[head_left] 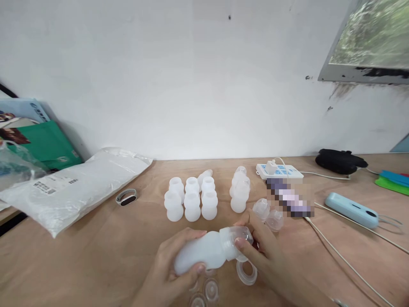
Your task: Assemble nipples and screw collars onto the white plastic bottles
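Observation:
Low over the table's front, my left hand (175, 260) is wrapped around the body of a white, soft-looking bottle (200, 252), which lies tilted nearly flat. My right hand (260, 243) grips the clear cap (239, 237) at its neck end. Just beneath, a translucent ring (247, 273) and several clear round parts (211, 290) rest on the table. Beyond my hands stand white bottle bodies (192, 207) in rows, with one lying tilted behind them. Capped bottles (239, 194) stand to their right, near loose clear domed caps (261, 209).
A white plastic parcel (76, 187) and a wristband (126, 198) lie left, with green and blue packages (47, 143) behind. On the right are a power strip (279, 171), a blurred-out phone (289, 198), a light-blue device (351, 209), a black case (340, 161) and cables (341, 256).

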A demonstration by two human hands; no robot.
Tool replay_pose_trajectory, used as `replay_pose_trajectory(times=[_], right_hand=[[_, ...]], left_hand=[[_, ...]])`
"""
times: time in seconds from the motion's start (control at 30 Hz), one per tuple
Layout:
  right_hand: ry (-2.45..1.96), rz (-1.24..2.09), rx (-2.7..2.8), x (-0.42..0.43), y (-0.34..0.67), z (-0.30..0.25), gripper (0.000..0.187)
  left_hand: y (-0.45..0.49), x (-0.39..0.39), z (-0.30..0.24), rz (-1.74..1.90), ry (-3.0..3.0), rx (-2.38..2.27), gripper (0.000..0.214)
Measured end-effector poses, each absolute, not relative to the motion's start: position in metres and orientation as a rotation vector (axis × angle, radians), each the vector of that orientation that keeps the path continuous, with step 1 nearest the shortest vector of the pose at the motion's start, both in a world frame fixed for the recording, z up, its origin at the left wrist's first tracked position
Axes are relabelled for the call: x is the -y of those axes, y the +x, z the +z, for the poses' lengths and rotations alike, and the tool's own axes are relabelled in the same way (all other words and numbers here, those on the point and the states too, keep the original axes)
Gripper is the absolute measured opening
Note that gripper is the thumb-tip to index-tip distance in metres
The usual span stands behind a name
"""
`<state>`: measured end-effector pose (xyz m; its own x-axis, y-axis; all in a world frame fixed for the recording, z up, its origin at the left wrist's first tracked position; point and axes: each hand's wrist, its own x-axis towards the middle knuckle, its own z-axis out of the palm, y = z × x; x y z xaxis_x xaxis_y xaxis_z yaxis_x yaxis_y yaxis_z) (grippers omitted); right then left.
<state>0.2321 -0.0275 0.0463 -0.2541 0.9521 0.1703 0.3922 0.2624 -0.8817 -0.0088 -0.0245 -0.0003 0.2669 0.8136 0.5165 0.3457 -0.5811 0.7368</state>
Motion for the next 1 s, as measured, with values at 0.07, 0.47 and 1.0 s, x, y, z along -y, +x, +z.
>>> replay_pose_trajectory(times=[0.07, 0.47, 1.0], right_hand=[[-1.217, 0.946, 1.778, 0.027, 0.233, 0.043, 0.019], [-1.066, 0.754, 1.841, 0.030, 0.248, 0.030, 0.029], [-1.845, -0.205, 1.550, -0.018, 0.341, 0.069, 0.057]], left_hand=[[-0.008, 0.025, 0.000, 1.261, 1.879, -1.090, 0.030], [-0.008, 0.033, 0.008, 1.120, 1.585, -1.073, 0.042], [-0.018, 0.023, 0.011, 1.499, 2.323, -1.168, 0.028]])
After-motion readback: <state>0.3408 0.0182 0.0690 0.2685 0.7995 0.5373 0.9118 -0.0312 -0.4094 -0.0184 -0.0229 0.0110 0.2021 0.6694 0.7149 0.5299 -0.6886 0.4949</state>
